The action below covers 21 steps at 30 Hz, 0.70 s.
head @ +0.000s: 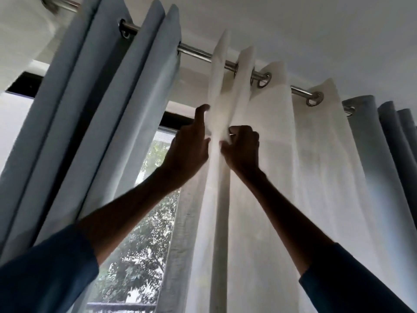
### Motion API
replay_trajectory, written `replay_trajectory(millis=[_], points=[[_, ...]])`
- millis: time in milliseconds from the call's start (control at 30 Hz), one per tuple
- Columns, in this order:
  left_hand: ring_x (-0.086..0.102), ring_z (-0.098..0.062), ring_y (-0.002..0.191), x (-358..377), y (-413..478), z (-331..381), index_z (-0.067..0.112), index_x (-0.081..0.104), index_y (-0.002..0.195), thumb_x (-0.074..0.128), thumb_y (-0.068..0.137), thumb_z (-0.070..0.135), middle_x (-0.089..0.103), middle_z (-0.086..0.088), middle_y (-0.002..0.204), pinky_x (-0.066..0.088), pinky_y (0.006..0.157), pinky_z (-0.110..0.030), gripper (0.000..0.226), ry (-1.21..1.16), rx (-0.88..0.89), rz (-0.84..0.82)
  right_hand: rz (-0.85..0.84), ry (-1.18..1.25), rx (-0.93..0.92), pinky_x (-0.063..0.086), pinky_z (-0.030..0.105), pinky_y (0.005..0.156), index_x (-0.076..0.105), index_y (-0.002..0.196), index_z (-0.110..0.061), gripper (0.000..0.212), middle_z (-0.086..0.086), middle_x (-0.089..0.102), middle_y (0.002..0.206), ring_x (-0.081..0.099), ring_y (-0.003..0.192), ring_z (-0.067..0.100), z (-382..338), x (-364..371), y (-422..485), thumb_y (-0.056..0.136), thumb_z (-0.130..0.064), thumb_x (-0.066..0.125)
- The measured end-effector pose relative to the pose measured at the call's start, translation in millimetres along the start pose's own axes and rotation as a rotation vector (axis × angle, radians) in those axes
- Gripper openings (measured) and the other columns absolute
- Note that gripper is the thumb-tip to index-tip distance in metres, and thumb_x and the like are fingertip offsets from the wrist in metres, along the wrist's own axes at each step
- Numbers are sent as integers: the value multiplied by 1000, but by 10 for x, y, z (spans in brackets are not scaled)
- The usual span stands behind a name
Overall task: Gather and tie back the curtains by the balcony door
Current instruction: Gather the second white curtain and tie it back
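Observation:
A white sheer curtain (266,181) hangs by metal eyelets from a steel rod (196,52) near the ceiling. Both my arms reach up to its left folds. My left hand (188,146) pinches the outer fold from the left, with the forefinger raised. My right hand (242,146) is closed on the neighbouring fold, so the two folds are pressed together between my hands. A pale blue curtain (97,123) is bunched in deep pleats at the left. Another grey-blue curtain (379,141) hangs at the right.
Between the blue and the white curtain shows the glass of the balcony door (144,233), with trees and a railing outside. Its dark frame (173,119) runs across just below the rod. The white ceiling (316,30) is close above.

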<state>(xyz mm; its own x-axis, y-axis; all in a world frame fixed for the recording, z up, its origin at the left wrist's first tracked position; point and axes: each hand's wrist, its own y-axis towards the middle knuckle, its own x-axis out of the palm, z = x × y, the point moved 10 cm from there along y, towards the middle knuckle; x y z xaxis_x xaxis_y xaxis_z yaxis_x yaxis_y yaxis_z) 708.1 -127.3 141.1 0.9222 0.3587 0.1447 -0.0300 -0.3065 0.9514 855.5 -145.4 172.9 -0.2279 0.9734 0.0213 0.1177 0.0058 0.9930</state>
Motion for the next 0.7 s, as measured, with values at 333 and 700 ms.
replay_trajectory(millis=[333,700], points=[[63,-3,71,516,-659,-245,21,69,86,75,82,11,70,6,85,59,73,-30,12,48,-91,-331,-21,81,79,51,38,59,64,71,0,12,15,68,67,64,63,30,393,58,-809,74,-9,71],[65,-10,49,770,-608,-136,1,73,75,44,104,35,69,-5,62,48,42,-16,53,-337,-535,-476,27,-136,-230,47,22,63,74,94,-16,4,-1,67,84,62,71,13,168,-212,-1223,91,-16,73]])
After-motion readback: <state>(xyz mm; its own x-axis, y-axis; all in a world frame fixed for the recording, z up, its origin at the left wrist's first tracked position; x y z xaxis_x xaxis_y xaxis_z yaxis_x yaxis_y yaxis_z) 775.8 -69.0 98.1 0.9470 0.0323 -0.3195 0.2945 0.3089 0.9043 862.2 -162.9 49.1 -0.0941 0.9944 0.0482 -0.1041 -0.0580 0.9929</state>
